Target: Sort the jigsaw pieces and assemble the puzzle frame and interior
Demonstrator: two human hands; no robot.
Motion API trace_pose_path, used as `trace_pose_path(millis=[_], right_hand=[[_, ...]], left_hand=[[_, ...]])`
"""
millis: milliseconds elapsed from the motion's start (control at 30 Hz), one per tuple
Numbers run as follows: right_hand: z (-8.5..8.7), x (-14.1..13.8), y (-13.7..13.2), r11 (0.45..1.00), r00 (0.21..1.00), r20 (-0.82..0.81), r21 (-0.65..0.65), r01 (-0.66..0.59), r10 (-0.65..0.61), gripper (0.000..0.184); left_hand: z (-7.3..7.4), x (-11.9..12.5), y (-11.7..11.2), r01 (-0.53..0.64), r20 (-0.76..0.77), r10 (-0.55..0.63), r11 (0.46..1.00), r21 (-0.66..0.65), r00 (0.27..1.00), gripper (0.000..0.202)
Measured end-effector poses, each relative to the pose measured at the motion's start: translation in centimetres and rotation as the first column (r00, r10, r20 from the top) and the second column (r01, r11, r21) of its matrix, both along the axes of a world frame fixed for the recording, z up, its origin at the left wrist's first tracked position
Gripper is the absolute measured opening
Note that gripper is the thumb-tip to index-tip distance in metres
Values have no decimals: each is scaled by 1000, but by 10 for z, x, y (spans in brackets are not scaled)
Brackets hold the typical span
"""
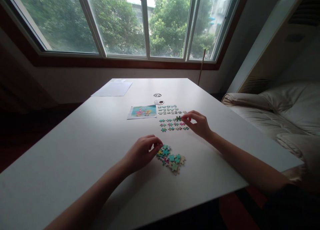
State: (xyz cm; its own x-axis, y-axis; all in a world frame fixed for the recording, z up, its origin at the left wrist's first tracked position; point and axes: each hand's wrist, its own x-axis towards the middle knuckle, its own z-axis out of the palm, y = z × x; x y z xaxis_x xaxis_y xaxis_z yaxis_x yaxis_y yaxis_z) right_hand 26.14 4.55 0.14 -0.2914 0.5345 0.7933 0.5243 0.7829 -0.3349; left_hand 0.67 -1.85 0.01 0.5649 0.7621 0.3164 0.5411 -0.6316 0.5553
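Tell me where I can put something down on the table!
The white table has bare room left of the blue rectangular cartoon picture, between the white paper sheet and left hand, and right of the right hand. It's crowded at the rows of small, mostly teal jigsaw pieces and the loose multicoloured jigsaw pile.

On the white surface point(75, 136) I can see a heap of pieces point(172, 158), neat rows point(171, 124) of others beyond it, a picture point(142, 112) beside the rows, two discs point(157, 95), and paper point(113, 89).
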Motion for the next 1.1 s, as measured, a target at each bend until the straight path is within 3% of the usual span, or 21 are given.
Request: trace_pose_path(millis=[200,300,433,533,633,767,933,1100], right_hand=[[3,4,4,999,999,41,-37,4,-3,12],[9,20,14,969,974,210,-247,-30,84,14],[16,61,32,826,893,426,-549,127,146,20],[15,92,43,694,876,451,-686,218,170,28],[11,108,47,576,876,429,-782,238,220,35],[9,110,47,484,859,425,-838,253,285,40],[12,109,46,451,841,436,-851,269,320,44],[9,107,48,487,869,411,-839,243,274,47]], left_hand=[[0,-1,0,33,-29,-33,999,9,999,18],[0,-1,0,37,-41,-37,999,7,998,18],[1,-2,0,41,-42,-41,999,-1,998,18],[2,-3,0,44,-36,-44,999,-5,998,17],[4,-5,0,35,-34,-35,999,6,999,18],[4,-6,0,24,-43,-23,999,22,999,17],[4,-9,3,17,-65,-15,999,32,998,16],[7,-10,0,113,-121,-113,994,-4,986,11]])
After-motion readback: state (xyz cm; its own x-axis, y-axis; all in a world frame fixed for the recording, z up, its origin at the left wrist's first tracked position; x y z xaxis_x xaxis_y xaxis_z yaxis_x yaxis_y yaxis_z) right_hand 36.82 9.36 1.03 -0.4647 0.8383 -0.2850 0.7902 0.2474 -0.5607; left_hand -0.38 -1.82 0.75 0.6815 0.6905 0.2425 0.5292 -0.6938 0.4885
